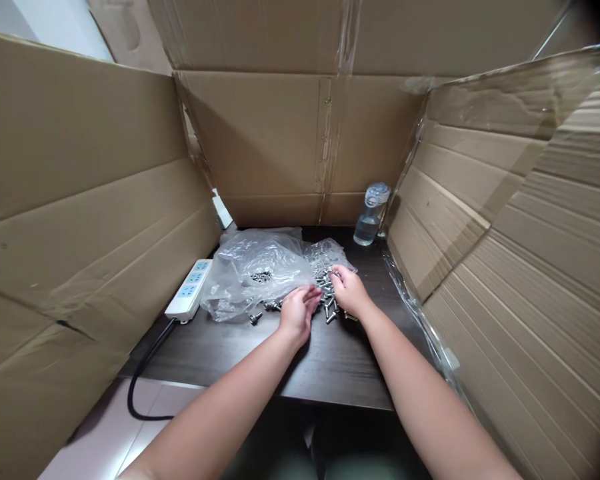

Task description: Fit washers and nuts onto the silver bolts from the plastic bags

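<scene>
A loose pile of silvery bolts (329, 305) lies on the dark wooden tabletop (340, 363). Beside its left edge rests my left hand (297, 316), turned on its side with the fingers stretched out and slightly cupped; nothing shows in it. My right hand (349, 291) reaches into the pile from the right, its thumb and fingers pinched at a bolt (335, 273) that they partly hide. A large clear plastic bag (245, 250) with small metal nuts (261, 277) spreads to the left. Behind the pile lies a smaller clear bag (327, 251).
Several dark-headed bolts (255, 319) lie before the large bag. A white power strip (189, 293) with a black cable (139, 380) stands at the left. A clear water bottle (369, 220) is at the back right. Cardboard walls (270, 133) enclose the back and both sides.
</scene>
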`<state>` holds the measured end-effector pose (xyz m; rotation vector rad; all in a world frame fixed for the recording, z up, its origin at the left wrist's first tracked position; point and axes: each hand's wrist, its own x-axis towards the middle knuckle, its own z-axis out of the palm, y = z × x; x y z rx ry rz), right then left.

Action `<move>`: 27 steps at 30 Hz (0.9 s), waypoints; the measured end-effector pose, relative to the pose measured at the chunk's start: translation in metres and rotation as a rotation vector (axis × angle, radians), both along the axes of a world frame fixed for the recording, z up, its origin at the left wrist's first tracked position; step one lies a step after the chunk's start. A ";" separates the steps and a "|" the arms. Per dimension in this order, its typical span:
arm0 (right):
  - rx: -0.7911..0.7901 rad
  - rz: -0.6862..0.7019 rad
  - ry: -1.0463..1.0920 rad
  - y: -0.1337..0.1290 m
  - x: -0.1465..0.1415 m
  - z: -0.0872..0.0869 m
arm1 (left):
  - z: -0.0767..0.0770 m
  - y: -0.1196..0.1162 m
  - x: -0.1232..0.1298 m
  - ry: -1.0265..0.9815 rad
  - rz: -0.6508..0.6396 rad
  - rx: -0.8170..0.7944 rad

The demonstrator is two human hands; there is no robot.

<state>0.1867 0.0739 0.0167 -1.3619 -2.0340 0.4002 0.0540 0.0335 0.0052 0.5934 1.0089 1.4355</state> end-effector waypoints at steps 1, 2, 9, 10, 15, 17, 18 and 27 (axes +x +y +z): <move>0.003 0.026 0.028 -0.004 0.002 0.003 | 0.004 0.002 0.002 -0.102 -0.023 -0.035; 0.004 0.082 0.053 -0.009 0.002 0.005 | 0.008 0.004 0.004 -0.192 -0.055 -0.058; 0.050 0.224 -0.354 -0.040 -0.022 0.020 | 0.022 0.003 0.002 -0.517 -0.385 -0.199; 0.071 0.208 -0.397 -0.042 -0.025 0.022 | 0.021 0.002 0.000 -0.581 -0.388 -0.207; 0.188 0.194 -0.396 -0.046 -0.030 0.028 | 0.018 0.000 -0.006 -0.704 -0.371 -0.304; 0.251 0.179 -0.320 -0.045 -0.030 0.028 | 0.020 0.002 -0.006 -0.717 -0.328 -0.297; 0.288 0.190 -0.271 -0.044 -0.028 0.028 | 0.022 0.003 -0.006 -0.716 -0.316 -0.297; 0.070 0.398 -0.165 -0.034 0.028 0.035 | 0.028 0.008 -0.033 -0.595 -0.479 -0.535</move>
